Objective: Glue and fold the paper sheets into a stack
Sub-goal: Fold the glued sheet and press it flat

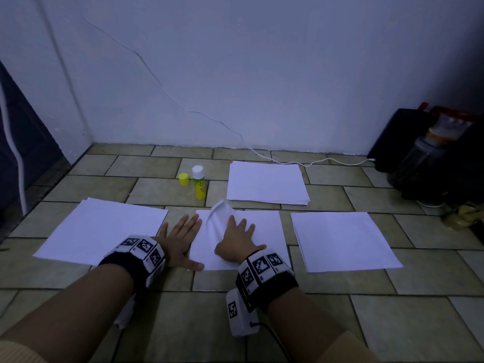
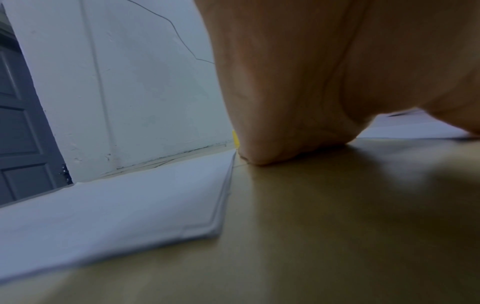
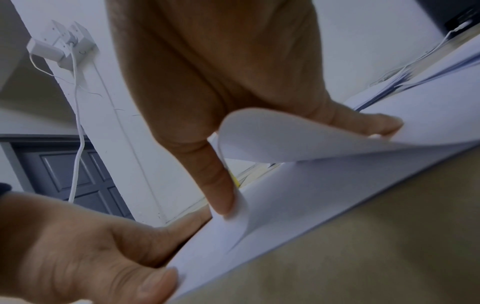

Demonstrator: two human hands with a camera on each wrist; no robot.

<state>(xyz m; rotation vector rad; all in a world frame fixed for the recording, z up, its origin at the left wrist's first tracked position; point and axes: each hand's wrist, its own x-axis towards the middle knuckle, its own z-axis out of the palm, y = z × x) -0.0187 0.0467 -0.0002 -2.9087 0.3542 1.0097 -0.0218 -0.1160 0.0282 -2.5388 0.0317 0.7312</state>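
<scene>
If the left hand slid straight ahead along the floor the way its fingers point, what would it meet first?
The left hand lies flat, fingers aimed up and slightly right. Along that line the glue stick looks to come first, with its yellow cap just beside; depth is uncertain, so it could pass between the two.

Four paper piles, one glue stick

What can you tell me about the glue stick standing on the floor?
The glue stick is a small plastic tube with a yellow-green body and a white top. It stands upright on the tiled floor beyond the paper sheets, uncapped. Its yellow cap sits just left of it. Neither hand touches it.
</scene>
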